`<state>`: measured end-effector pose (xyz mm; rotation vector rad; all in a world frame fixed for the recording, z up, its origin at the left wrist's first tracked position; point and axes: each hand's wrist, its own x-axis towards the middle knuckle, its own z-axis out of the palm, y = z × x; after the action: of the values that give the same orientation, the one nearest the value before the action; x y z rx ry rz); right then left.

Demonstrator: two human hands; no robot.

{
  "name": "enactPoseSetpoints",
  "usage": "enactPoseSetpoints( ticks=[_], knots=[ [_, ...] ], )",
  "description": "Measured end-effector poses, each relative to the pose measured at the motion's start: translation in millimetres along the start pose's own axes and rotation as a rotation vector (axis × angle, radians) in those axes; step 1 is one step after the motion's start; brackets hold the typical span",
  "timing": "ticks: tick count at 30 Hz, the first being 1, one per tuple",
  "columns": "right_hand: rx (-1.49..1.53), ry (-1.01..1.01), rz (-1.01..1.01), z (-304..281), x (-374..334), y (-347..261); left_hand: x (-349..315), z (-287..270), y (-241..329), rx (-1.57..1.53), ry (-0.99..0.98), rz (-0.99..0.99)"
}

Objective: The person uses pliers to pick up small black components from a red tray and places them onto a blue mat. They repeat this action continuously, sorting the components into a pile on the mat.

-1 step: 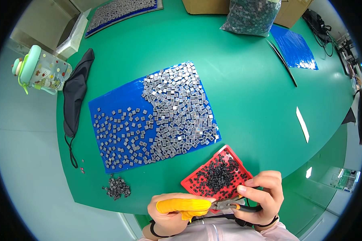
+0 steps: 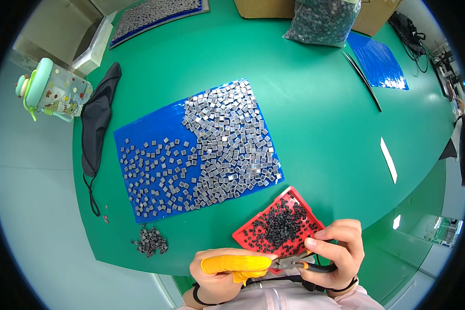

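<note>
My right hand [image 2: 341, 253] is closed round a pair of pliers [image 2: 315, 267] with black and orange handles. The metal jaws point left toward my left hand [image 2: 219, 276], which wears yellow covering on some fingers. Its fingers are pinched together at the tips of the jaws; whatever sits between them is too small to make out. Just beyond both hands lies a red tray [image 2: 245, 235], holding a heap of small black pieces [image 2: 281, 227]. The near edge of the tray is partly hidden by my hands and the pliers.
A blue sheet [image 2: 150, 129] bears many small grey square pieces [image 2: 227, 139]. Left of the tray is a pile of dark pieces [image 2: 151, 241]. Black tweezers [image 2: 364, 82], a white strip [image 2: 388, 160], a black pouch [image 2: 98, 116], a bottle [image 2: 57, 90] and a filled bag [image 2: 323, 23] lie around.
</note>
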<state>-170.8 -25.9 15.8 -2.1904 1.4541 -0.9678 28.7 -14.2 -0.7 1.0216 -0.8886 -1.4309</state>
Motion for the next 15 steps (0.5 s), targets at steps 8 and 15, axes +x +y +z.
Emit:
enactPoseSetpoints(
  ticks=[8,15],
  knots=[
    [0.105,0.013,0.027,2.5,5.4,8.7,1.9,-1.3,-2.5,-0.126,0.041,0.01],
    [-0.284,0.175,0.363,-12.1,6.5,31.4,1.3,0.9,-3.1,0.208,-0.021,0.165]
  ],
)
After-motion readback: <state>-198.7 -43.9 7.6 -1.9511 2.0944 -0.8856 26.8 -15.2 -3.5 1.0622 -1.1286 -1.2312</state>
